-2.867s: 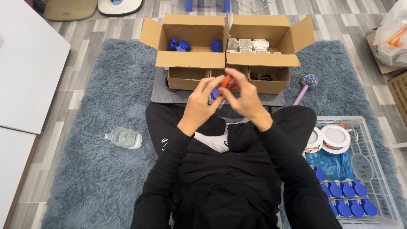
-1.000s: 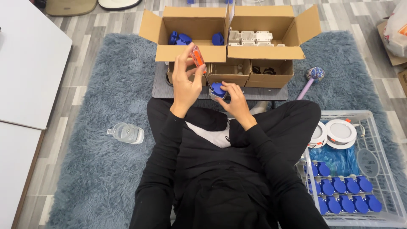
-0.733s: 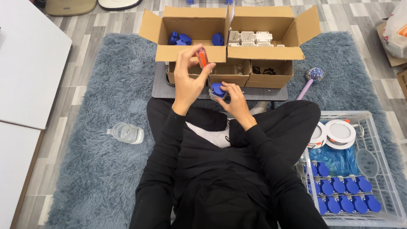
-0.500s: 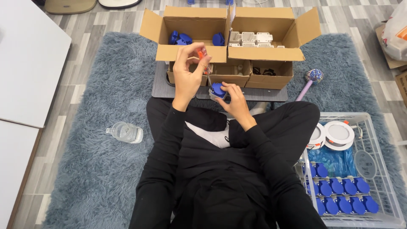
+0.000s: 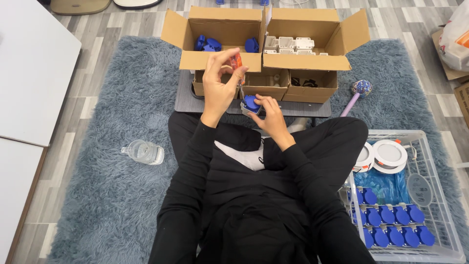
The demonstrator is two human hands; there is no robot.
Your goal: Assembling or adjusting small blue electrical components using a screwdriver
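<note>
Brightness: bright and even across the floor, the grey rug (image 5: 97, 195) and the open cardboard boxes (image 5: 264, 34).
Light source: soft and diffuse, seemingly from overhead; no lamp or window is in view.
Shadows: faint and soft-edged; darker inside the boxes, and a thin one under the plastic bottle (image 5: 144, 152).
Glare: mild sheen on the white surface (image 5: 29, 63) at the left edge and on the white round discs (image 5: 388, 154).
Dark areas: the black clothing (image 5: 254, 210) shows few folds.
Sharpness: mostly crisp; the hands look slightly soft.
Distortion: wide-angle bending of floor planks near the edges.
</note>
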